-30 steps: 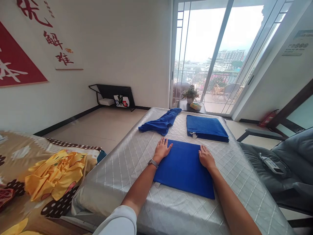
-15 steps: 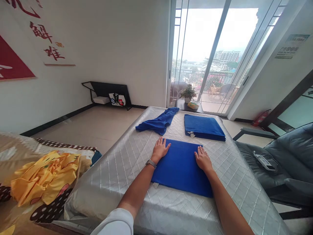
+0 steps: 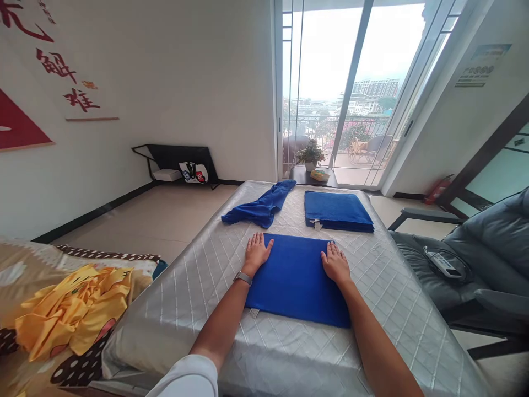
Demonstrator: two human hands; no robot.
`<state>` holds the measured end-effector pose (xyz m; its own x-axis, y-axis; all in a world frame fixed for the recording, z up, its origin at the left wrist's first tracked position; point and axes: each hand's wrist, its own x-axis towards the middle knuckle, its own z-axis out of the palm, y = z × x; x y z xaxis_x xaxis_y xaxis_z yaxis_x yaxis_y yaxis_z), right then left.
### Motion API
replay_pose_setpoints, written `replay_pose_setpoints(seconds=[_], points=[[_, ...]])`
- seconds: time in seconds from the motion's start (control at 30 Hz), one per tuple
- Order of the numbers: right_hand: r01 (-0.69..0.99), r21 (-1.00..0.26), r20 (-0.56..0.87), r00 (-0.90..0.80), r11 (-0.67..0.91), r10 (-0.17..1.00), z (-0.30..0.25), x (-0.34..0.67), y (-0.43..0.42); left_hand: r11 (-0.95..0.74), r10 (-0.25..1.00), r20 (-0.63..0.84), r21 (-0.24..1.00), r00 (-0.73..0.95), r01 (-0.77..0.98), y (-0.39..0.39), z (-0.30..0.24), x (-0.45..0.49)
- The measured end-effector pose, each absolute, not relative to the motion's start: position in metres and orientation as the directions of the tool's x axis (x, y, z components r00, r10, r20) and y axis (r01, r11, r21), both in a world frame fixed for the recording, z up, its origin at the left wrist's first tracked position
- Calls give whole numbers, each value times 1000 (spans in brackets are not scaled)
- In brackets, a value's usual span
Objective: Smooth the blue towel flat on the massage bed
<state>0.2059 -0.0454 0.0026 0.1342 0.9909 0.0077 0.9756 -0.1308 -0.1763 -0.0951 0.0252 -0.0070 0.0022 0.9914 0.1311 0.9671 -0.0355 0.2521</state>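
Right hand: We see the right hand (image 3: 335,263) slightly farther in from the cloth's edge than a second ago, the far right corner now peeking out by its fingertips.
Smoothing: We read that shift as a small adjustment; the folded blue cloth (image 3: 297,281) looks flat, its edges fairly straight, so we judge the pressing well along.
Left hand: We find the left hand (image 3: 257,253) where it was, on the far left corner, a watch (image 3: 243,277) at its wrist.
Grip: Both palms rest on top with fingers extended; we see nothing clasped or pinched.
Cloth's place: It lies at the near end of the silver bed (image 3: 185,275), between the forearms, a white tag (image 3: 254,312) at its near left edge.
Behind it: We note the stack of blue cloths (image 3: 336,209) and the crumpled blue cloth (image 3: 262,205), both unmoved.
View: Compared with the earlier frame, we see the whole room sitting farther left.
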Motion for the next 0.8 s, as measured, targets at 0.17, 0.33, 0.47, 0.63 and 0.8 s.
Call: replay_pose_setpoints(seconds=[0.17, 0.33, 0.47, 0.63, 0.8], points=[[973, -194, 27, 131, -124, 991, 1, 205, -46, -53, 987, 160, 241, 14, 969, 17, 5, -93], [978, -175, 60, 129, -117, 990, 0, 204, -47, -502, 860, 234, 222, 454, 836, -9, 16, -28], [988, -119, 61, 110, -102, 992, -1, 206, -49, -716, 698, 283, 266, 658, 645, -23, 17, 56], [997, -65, 33, 43, -41, 999, -2, 211, -53, -698, 711, 296, 405, 638, 590, -12, 10, 120], [994, -82, 38, 80, -77, 996, -2, 209, -51, -656, 752, 306, 436, 584, 616, -5, -4, 110]])
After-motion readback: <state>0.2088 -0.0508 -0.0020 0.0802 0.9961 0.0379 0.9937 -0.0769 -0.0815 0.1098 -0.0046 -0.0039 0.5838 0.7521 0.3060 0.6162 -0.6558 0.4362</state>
